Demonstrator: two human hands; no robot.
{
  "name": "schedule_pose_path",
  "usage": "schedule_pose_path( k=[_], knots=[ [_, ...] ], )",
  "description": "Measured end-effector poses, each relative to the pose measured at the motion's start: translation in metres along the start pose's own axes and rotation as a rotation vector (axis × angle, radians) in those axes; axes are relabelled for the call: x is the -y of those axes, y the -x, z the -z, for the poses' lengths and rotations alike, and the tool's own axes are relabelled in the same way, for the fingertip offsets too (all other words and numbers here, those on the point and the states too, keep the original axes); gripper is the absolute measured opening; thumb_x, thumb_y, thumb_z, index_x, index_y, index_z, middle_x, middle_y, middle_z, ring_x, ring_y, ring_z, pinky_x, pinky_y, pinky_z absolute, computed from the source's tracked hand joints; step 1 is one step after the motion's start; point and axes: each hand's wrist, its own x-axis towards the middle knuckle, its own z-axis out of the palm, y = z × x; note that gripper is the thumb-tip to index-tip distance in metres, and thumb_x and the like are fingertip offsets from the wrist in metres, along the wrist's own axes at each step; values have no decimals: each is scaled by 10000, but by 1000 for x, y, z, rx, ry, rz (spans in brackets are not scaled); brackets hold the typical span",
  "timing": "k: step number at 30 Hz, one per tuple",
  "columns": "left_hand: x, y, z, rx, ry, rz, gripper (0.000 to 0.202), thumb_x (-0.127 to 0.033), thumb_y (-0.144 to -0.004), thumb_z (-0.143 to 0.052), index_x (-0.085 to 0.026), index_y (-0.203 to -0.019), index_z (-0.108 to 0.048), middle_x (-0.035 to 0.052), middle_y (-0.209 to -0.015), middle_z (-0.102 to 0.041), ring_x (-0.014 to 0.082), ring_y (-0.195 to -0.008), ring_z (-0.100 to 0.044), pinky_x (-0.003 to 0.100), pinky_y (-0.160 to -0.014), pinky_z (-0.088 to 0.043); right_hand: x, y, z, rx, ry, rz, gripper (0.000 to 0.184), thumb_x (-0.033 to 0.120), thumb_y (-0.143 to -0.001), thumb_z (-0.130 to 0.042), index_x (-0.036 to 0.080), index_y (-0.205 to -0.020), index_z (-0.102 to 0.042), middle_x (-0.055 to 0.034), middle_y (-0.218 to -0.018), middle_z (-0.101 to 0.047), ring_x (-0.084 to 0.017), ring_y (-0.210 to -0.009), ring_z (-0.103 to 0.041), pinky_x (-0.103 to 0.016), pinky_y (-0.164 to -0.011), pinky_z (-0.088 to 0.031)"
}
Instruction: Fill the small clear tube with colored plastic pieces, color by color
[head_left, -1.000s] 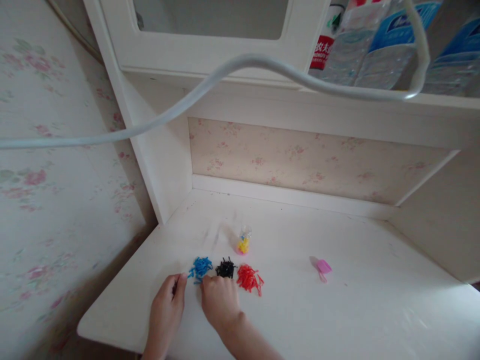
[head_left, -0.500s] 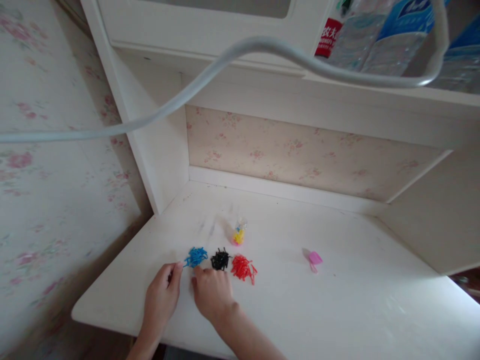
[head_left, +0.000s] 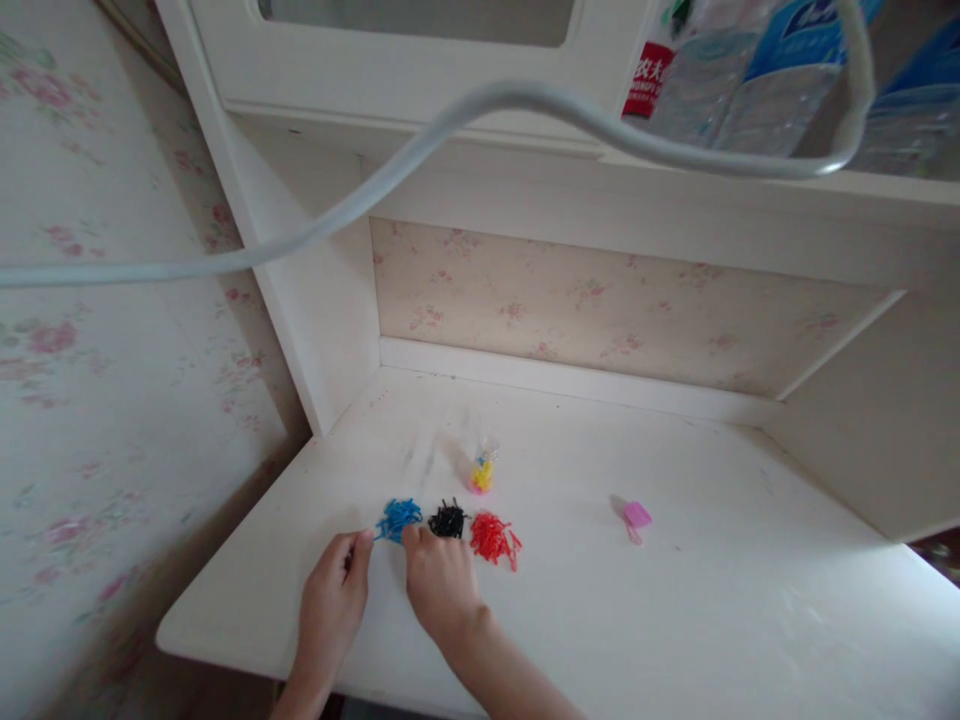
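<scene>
Blue bits (head_left: pixel 397 519) want light fingertip work, I judge, so none stray into the black heap (head_left: pixel 448 520) just beside them. They lie in a loose tangle on the white desk (head_left: pixel 675 620). My left hand (head_left: pixel 330 610) meets their near edge, thumb and forefinger close, my right hand (head_left: pixel 442 592) curls its fingers together alongside, and I cannot tell whether either nips one.
</scene>
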Motion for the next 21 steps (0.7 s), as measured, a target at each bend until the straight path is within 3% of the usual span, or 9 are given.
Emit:
schedule_pose_path(
  k=[5,10,16,21],
  knots=[
    [-1,0,0,9,6,22,406,-562,-854,-408,-215,-818,-615,5,-700,-659,172,-650,-607,255,-607,-458,-29,12,21,-61,-79,-54,203,166,-891,-399,250,-967,-567,-7,-876,-694,-168,-724,-658,-219,-571,-405],
    [-5,-1,-1,4,17,11,414,-585,-828,-431,-217,-818,-620,10,-700,-669,181,-639,-616,266,-603,-469,-69,16,45,-183,-390,-169,296,346,-964,-296,248,-983,-574,18,-722,-649,-119,-621,-584,-191,-562,-350],
    [-7,-1,1,-13,-10,-3,404,-570,-825,-425,-218,-801,-623,19,-716,-675,181,-639,-615,264,-590,-466,-117,-6,72,-391,-699,-277,346,457,-901,-358,201,-937,-587,74,-528,-407,-90,-453,-355,-190,-446,-245],
    [-6,-2,0,-4,-29,0,386,-560,-830,-432,-223,-803,-619,15,-718,-671,178,-646,-613,263,-595,-463,-129,-26,80,-400,-710,-298,334,455,-866,-408,196,-904,-615,72,-523,-397,-87,-455,-343,-190,-439,-224]
  ],
)
